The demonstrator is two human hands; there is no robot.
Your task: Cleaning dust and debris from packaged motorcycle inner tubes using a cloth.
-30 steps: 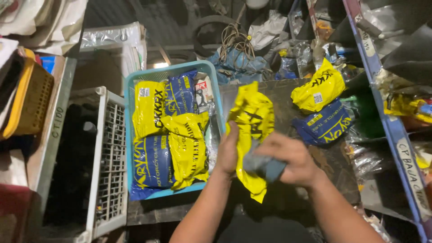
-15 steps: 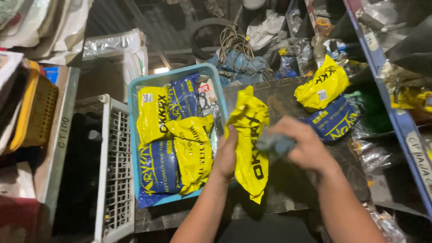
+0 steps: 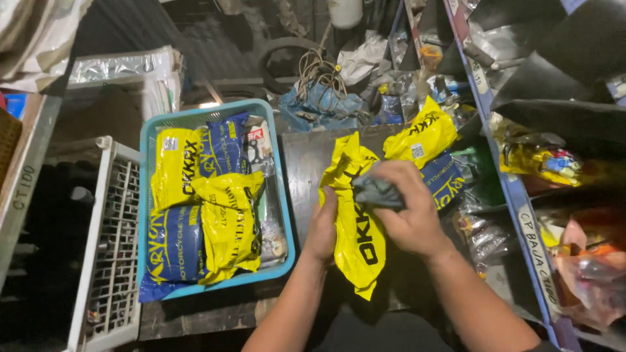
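A blue basket (image 3: 282, 215) of yellow and blue packets sits at left. On the dark tabletop (image 3: 303, 163), the left hand (image 3: 323, 225) lies flat, fingers together, pinning a yellow packet (image 3: 358, 228). It looks light, soft and slippery; best gripped at an edge. The right hand (image 3: 407, 212) curls its fingers around a grey cloth (image 3: 377, 191) on the packet.

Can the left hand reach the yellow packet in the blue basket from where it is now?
Probably yes. The left hand rests on the yellow packet on the table, just right of the blue basket. The basket is open on top and its yellow packet lies uncovered.
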